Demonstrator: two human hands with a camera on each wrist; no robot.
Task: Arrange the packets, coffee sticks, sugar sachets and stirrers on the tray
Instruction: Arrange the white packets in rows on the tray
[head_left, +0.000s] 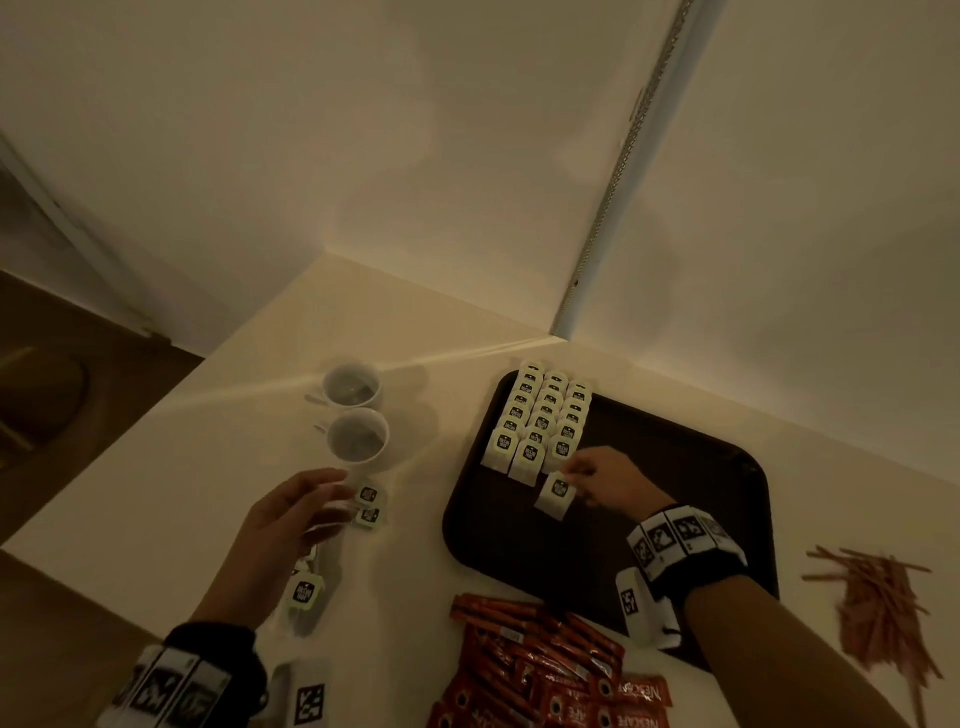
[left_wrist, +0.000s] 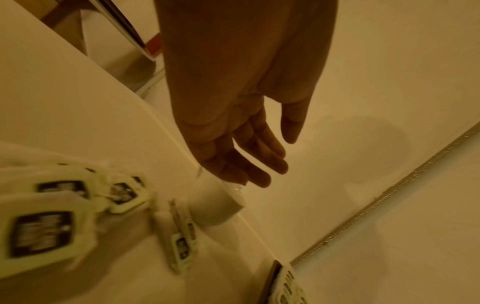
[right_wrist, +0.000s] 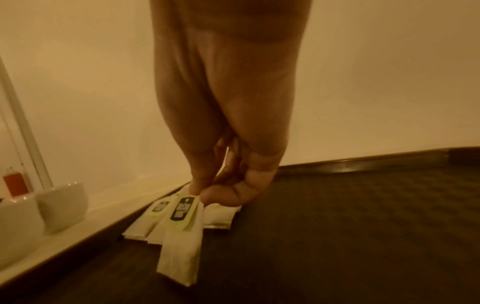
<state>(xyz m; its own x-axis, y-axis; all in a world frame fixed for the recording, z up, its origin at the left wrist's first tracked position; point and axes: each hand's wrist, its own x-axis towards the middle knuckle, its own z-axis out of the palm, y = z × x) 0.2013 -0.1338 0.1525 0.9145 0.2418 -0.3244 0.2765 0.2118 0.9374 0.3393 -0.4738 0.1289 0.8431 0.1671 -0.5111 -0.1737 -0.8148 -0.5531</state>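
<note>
A dark tray (head_left: 675, 467) lies on the pale counter, its far left corner filled with three rows of white tea packets (head_left: 540, 415). My right hand (head_left: 587, 480) is over the tray and pinches one more tea packet (head_left: 557, 493) by its top, just in front of the rows; the right wrist view shows the packet (right_wrist: 182, 236) hanging from thumb and finger. My left hand (head_left: 306, 504) hovers with relaxed fingers and holds nothing, above loose tea packets (head_left: 370, 504) on the counter left of the tray. Red coffee sticks (head_left: 540, 665) lie piled near the front edge. Thin brown stirrers (head_left: 878, 608) lie at the right.
Two white cups (head_left: 356, 410) stand on the counter left of the tray, just beyond my left hand. Walls meet in a corner behind the tray, with a pale vertical strip (head_left: 618, 176). The counter's left edge drops to a dark floor (head_left: 62, 395).
</note>
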